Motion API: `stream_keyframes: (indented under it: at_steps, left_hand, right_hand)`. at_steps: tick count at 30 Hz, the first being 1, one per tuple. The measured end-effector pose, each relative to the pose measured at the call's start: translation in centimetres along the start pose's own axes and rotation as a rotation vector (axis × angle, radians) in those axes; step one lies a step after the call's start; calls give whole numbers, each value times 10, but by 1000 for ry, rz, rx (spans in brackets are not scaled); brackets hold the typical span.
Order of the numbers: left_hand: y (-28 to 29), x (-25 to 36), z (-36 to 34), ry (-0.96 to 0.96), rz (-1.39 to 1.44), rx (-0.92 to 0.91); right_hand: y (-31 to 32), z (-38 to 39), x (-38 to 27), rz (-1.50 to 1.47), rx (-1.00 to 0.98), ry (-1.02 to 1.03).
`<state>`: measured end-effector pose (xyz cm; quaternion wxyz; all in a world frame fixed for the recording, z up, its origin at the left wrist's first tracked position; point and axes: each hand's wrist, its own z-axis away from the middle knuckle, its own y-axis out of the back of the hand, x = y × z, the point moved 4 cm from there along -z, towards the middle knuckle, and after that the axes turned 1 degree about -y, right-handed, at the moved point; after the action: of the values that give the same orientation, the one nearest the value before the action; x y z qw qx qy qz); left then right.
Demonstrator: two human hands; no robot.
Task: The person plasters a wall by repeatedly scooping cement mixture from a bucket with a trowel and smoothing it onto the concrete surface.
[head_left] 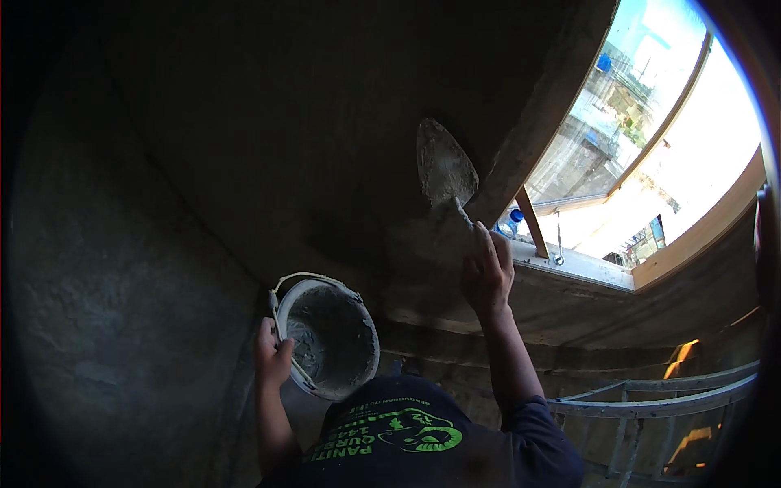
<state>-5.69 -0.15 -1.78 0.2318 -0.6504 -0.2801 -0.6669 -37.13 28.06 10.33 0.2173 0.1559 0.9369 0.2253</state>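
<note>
My right hand [490, 272] grips the handle of a pointed masonry trowel [446, 163], its blade smeared with grey mortar and held up against the dark wall [350, 154]. Whether the blade touches the wall I cannot tell. Lower left, my left hand [272, 355] is closed on the rim side of a pale bucket [368, 342], by its wire handle. The bucket tilts so that its mouth shows, with wet grey mortar [307, 346] clinging inside and along the wall of it.
To the right a wooden window frame [708, 236] stands with its sash swung out, bright daylight beyond. A bottle with a blue cap [511, 221] rests on the sill by the trowel hand. Metal scaffolding or ladder rails [659, 405] cross the lower right. Another wall surface [106, 317] lies left.
</note>
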Motion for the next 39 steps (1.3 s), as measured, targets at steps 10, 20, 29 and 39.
stream_keyframes:
  at_steps: [10, 20, 29, 39]
  left_hand:
    - [10, -22, 5, 6, -22, 32]
    - [11, -22, 5, 43, -83, 47]
    - [14, -25, 7, -6, -54, 38]
    - [15, -26, 6, -5, -82, 78]
  right_hand:
    - [-22, 79, 26, 153, -276, -102]
    - [-22, -25, 8, 237, 26, 36]
    - [-98, 122, 61, 393, -499, 105]
    - [-23, 17, 25, 127, 28, -15]
